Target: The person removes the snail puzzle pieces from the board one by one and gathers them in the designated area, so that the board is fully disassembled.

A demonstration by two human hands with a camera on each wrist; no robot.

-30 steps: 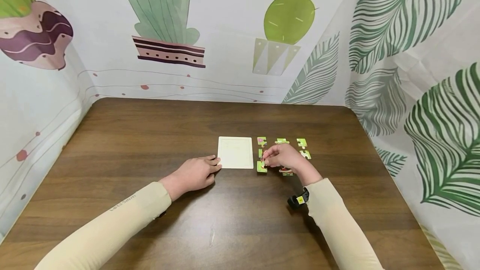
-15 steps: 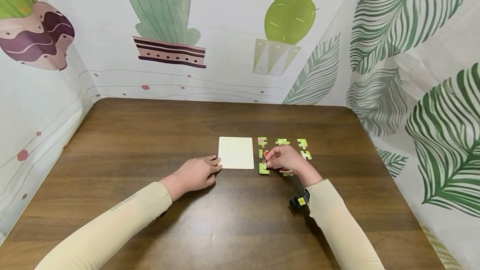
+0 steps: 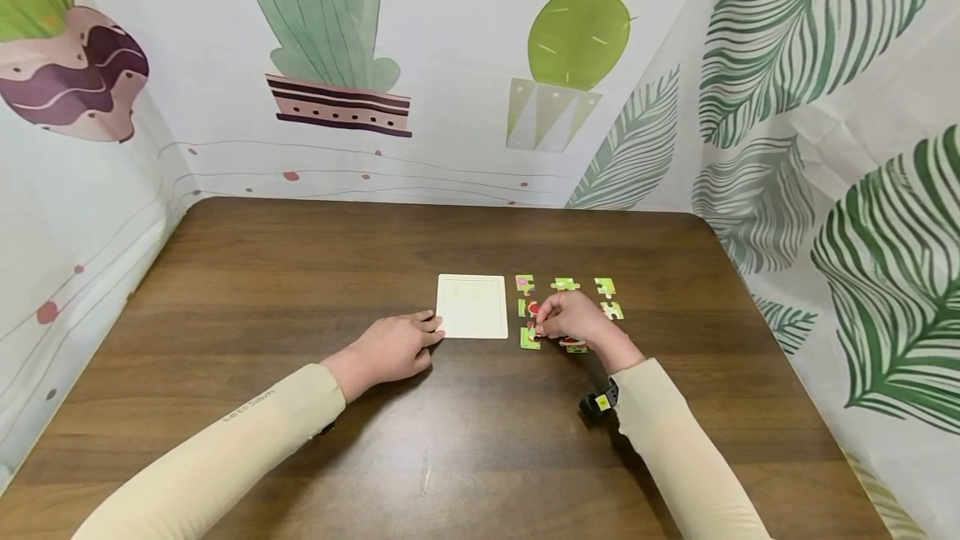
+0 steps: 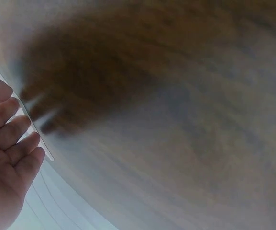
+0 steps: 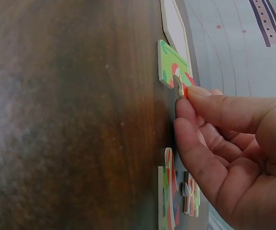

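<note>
In the head view, a square cream puzzle tray (image 3: pixel 472 307) lies flat on the table. My left hand (image 3: pixel 395 347) rests beside it, fingers extended and fingertips touching its left edge; the left wrist view shows this hand (image 4: pixel 8 153) from the palm side. To the right of the tray, my right hand (image 3: pixel 576 319) pinches the corner puzzle piece (image 3: pixel 529 339) nearest me. Seen from the right wrist, thumb and forefinger grip the edge of this green and red piece (image 5: pixel 167 64), which is at the table surface. Several other pieces sit around and partly under the hand.
Other puzzle pieces include a top-left one (image 3: pixel 524 282), a top-middle one (image 3: pixel 565 283) and two at the right, the upper one (image 3: pixel 604 287) among them. The brown table (image 3: pixel 300 265) meets a patterned wall cloth (image 3: pixel 450 140) at the back.
The pinched puzzle piece has shifted slightly right and toward me, widening its gap from the tray. My right hand moved a little with it. The left hand stays at the tray edge.
</note>
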